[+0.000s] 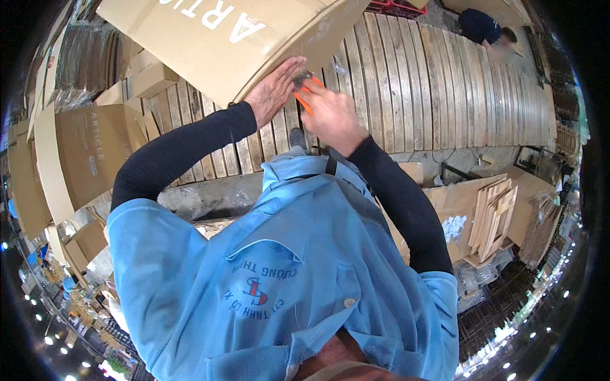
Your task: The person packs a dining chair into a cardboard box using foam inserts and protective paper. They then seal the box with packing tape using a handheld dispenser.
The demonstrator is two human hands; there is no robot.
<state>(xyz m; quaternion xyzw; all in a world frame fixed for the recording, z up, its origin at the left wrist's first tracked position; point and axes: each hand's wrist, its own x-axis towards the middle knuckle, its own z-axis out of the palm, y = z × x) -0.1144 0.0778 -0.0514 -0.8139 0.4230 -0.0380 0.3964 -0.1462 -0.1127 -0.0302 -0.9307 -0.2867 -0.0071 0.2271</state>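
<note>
The large brown cardboard box (216,44) lies on the pale wooden slat platform (445,89), stiff yet probably light and easy to dent; the left hand (274,90) presses spread on its edge; beside it, the right hand (330,117) pinches an orange cutter (305,101); its firm corners seem best for holding.

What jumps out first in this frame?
Top centre, the left hand lies flat against the edge of a large cardboard box, while the right hand beside it holds an orange-handled tool there. Behind them runs a broad deck of wooden slats, and the person's light blue shirt fills the lower frame.
</note>
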